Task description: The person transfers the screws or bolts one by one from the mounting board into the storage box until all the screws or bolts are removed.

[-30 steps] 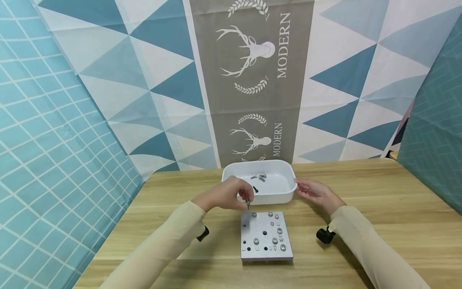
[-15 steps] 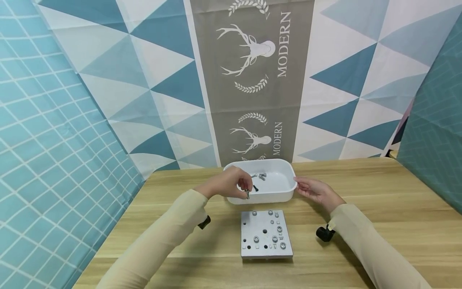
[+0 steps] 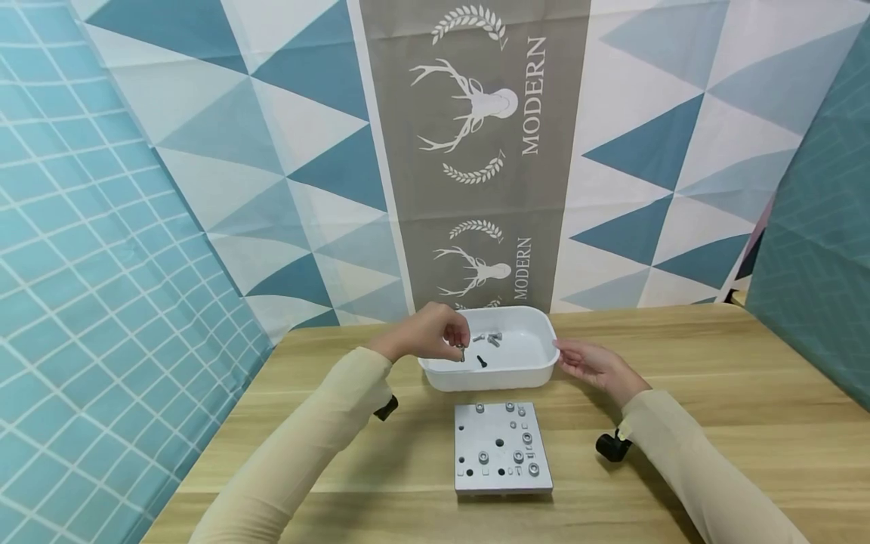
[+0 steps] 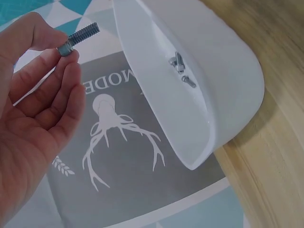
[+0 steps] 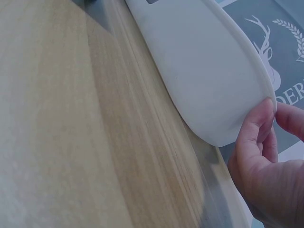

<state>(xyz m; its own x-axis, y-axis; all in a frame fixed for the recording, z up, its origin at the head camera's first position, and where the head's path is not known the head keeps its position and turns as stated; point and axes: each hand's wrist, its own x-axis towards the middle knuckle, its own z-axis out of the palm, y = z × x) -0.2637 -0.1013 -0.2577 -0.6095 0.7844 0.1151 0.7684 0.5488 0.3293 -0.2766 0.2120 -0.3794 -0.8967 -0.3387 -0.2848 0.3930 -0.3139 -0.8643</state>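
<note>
My left hand (image 3: 433, 332) pinches a silver bolt (image 4: 84, 35) between thumb and fingertips, over the left part of a white plastic tray (image 3: 496, 378). In the left wrist view the bolt's head sits in the fingers and its threaded shank sticks out. My right hand (image 3: 598, 366) grips the tray's right rim, thumb and fingers on either side of it (image 5: 259, 164). Inside the tray lie several silver bolts (image 3: 494, 339) and a dark bolt (image 3: 482, 361). Part of the tray's left side is hidden behind my left hand.
In front of the tray, on the wooden table (image 3: 381, 461), lies a silver metal plate (image 3: 481, 432) with several holes and several bolts standing in it. A patterned cloth (image 3: 476, 181) hangs right behind the tray.
My left hand has moved from the plate's far left corner away from me to the tray, still pinching the bolt. My right hand stays on the rim.
</note>
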